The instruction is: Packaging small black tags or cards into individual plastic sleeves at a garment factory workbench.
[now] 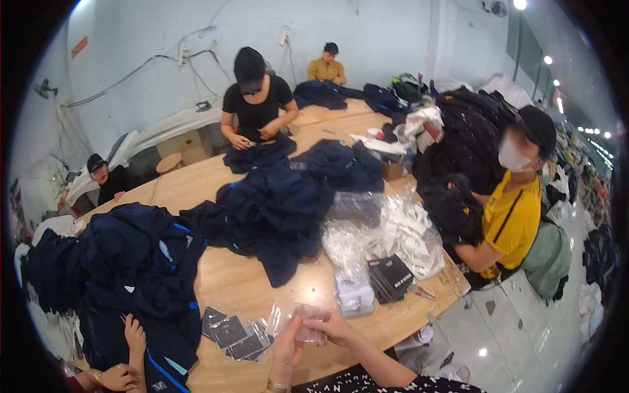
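Note:
Near the table's front edge, my left hand [288, 346] and my right hand [335, 327] both grip a small clear plastic bag [309, 335]. Its film catches the light, and I cannot make out anything inside it. Just left of my left hand, several black cards in clear sleeves [230, 332] lie overlapping on the wood. Beyond my right hand are a bundle of white pieces in clear plastic [354, 296] and a fanned stack of black cards [390, 276]. A pair of small snips [422, 293] rests beside that stack.
Dark navy garments are heaped at left [131, 262] and mid-table [278, 203]. A co-worker's hand [135, 335] works at the left heap. Clear bags of white pieces [409, 239] lie at right. A person in yellow [514, 219] holds black clothing; others sit or stand around the table.

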The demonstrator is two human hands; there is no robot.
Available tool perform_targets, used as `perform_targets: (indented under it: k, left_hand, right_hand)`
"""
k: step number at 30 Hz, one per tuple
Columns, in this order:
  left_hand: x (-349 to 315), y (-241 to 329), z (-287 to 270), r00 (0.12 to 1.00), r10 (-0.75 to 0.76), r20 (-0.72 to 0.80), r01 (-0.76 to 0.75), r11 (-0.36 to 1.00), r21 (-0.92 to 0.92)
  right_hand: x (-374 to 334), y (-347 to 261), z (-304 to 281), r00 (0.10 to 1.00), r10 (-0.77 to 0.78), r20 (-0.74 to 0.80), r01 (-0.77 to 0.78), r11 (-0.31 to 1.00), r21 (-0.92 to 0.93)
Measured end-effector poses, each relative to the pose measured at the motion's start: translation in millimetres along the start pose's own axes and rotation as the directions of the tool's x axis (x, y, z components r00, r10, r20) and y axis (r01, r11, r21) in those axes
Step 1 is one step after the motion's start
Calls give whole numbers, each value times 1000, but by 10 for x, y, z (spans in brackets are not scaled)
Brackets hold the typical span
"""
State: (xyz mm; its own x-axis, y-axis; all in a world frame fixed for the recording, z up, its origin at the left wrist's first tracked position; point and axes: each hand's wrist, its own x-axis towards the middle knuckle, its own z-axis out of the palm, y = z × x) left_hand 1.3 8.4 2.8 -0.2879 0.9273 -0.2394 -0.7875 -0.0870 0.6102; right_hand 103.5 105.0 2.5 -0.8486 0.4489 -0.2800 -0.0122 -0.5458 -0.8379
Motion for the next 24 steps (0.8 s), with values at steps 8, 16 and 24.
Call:
perform_targets:
  k: [8,16,24]
  left_hand:
    - [-53,-8,39,921,308,-238,-248,936,249]
    - [-29,-24,-23,885,341,-316,-213,902,376]
    - [-44,132,-237,824,391,-409,-362,920,149]
  right_hand:
    - [89,40,-20,999,21,50,-17,996,-84]
    - [-17,-135,-317,994,-107,-24,89,914,-396]
    - [-272,-458,-1489,267,-926,-267,-372,156,-915]
